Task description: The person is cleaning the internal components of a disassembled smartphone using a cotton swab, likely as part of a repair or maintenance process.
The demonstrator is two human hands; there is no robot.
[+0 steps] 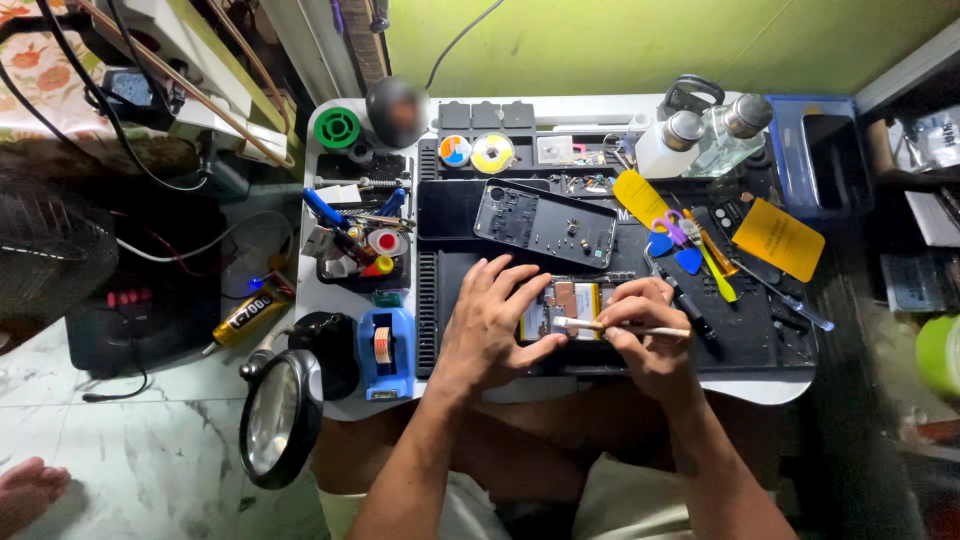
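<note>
Pale wood is showing in the brush [622, 326] that the right hand [650, 335] is pinching by its slim handle, bristles laid on the opened phone [565, 305] at the near middle of the black work mat [740, 335]. The left hand [495, 320] is pressing flat on the phone's left end, fingers spread and grasping nothing, apparently pinning it steady. Just beyond, the removed back cover [545, 222] is lying inner side up, clear of the work. Yellow and blue pry tools [665, 225] are resting within reach at right; two pump bottles [700, 135] are standing farthest off.
</note>
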